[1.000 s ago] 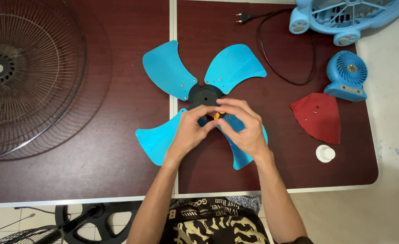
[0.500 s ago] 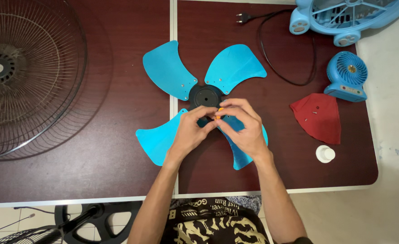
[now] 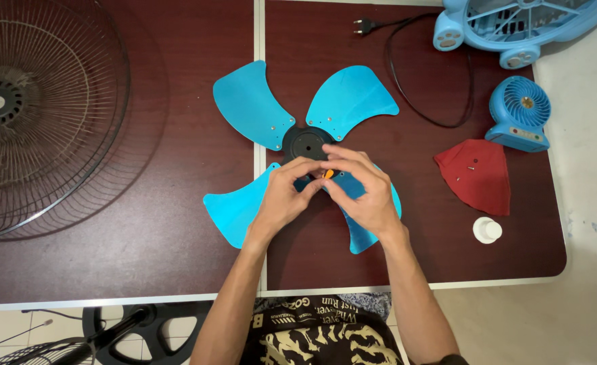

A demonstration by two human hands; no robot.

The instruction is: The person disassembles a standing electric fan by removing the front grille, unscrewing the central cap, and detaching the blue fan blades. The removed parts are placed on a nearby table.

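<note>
Both hands meet at the middle of the frame, just below the black hub of a blue fan blade that lies flat on the dark red surface. Between them sits a small orange piece, most of it hidden, so what kind of part it is I cannot tell. The left hand has its fingers curled in narrow, tips pressing at the hub's lower edge beside that orange piece. The right hand pinches closed on the piece from the other side, its fingers bunched tight with almost no gap. To my eye, work like this goes best with the blade kept flat and steady under the left hand while the right makes small, straight movements, since so tiny a piece would slip or tilt easily. At the left of the frame lies a wire fan guard. At the upper right are a light blue fan housing with its black cord, and a small blue fan; below them a red blade and a white cap.
</note>
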